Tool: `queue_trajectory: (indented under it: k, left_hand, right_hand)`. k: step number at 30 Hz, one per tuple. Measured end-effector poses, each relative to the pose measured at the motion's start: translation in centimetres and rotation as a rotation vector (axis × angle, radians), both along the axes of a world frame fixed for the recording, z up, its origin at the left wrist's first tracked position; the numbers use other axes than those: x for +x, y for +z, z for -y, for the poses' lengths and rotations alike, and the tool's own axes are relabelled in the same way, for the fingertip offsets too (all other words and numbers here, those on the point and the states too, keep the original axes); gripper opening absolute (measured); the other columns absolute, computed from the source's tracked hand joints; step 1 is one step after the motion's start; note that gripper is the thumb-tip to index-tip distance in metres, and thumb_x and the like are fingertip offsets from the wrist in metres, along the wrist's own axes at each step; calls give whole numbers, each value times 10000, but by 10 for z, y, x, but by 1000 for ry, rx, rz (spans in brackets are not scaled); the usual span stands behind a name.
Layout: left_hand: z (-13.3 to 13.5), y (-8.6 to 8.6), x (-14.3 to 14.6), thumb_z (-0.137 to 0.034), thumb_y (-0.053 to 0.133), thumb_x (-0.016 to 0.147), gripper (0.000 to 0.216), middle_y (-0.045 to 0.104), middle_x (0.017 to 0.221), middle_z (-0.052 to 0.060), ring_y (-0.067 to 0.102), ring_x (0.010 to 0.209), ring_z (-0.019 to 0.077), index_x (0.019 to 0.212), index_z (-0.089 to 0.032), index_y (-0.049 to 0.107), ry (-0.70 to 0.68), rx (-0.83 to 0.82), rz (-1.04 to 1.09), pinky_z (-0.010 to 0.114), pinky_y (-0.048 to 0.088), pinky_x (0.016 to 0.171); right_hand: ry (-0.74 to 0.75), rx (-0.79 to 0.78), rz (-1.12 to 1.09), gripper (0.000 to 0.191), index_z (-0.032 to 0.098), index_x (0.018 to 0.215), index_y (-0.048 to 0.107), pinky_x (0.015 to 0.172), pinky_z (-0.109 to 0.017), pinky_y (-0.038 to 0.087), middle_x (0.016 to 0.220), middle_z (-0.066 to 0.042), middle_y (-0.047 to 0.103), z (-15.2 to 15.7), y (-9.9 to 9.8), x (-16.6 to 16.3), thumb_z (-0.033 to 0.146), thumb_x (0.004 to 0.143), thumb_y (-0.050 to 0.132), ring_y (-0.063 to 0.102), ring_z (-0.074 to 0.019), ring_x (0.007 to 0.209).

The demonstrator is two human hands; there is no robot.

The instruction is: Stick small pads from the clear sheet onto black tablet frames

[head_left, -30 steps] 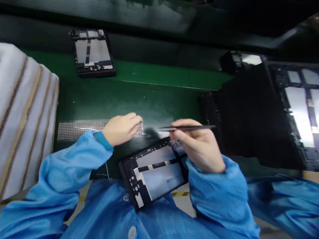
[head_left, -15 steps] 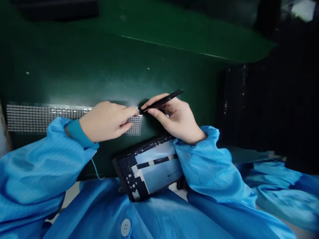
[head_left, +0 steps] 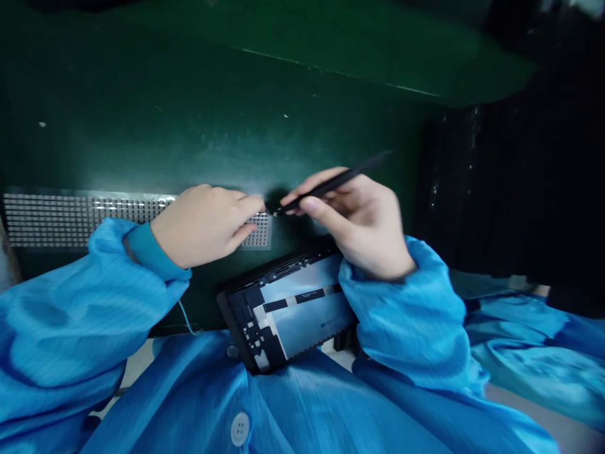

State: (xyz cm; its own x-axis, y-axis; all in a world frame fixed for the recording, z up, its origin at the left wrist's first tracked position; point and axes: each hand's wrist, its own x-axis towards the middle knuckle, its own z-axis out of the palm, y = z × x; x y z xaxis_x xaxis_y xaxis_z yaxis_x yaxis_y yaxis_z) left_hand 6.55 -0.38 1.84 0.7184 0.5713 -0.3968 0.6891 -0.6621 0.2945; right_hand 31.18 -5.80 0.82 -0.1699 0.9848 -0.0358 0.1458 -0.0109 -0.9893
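Slants the left forearm [head_left: 137,271] in from the lower left and angles the right forearm [head_left: 416,334] more steeply in from the lower right. Rests the left hand [head_left: 203,226] low and sideways, back uppermost, nearly in line with the left forearm. Points the left index finger [head_left: 250,203] across toward the right hand [head_left: 362,227] and holds the left thumb [head_left: 244,234] alongside, nearer the body — parted from it by a narrow gap. Holds the right hand half on edge, pinching with right thumb [head_left: 326,215] and right index finger [head_left: 314,180] as in a writing grip — near the left fingertips. Curls the remaining right fingers underneath, partly in shadow.
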Motion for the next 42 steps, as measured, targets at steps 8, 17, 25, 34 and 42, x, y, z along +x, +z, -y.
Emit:
queue_trajectory:
  k: [8,17,25,34,42]
  left_hand:
    - [2,-4,-4,-332,433,1178,419,858,1177,83,783,1021,291,1341,-252,811,-104,96,76,383,342,647]
    - [0,-8,-1,-335,503,1147,371,855,1135,60,771,946,265,1355,-266,802,-86,88,59,367,328,626]
    - [-4,-11,-5,-342,526,1126,335,850,1030,38,732,863,229,1224,-277,839,-83,77,107,358,294,642]
    - [-7,-15,-10,-346,568,1093,321,832,941,12,696,821,216,1214,-310,863,-40,5,186,349,344,702]
    - [-7,-14,-12,-373,545,1071,370,809,868,12,716,806,224,1296,-316,833,-45,37,185,352,318,650]
  right_hand:
    - [-445,73,24,232,272,1235,785,991,-424,743,1082,-39,878,135,4,-59,122,1061,757,878,-219,1030]
    - [-339,262,165,350,234,1253,748,911,-459,740,1069,-84,872,133,-10,-67,1,998,697,865,-233,980]
    - [-149,186,349,287,242,1264,784,989,-408,733,1199,-84,891,84,23,-28,95,1018,794,875,-238,1119]
    - [11,65,223,170,242,1135,813,1016,-383,713,1147,-40,876,6,-11,-14,401,1075,818,850,-218,1091]
    - [21,68,231,187,234,1149,808,1042,-386,711,1163,-52,875,5,-13,-13,408,1081,813,854,-221,1116]
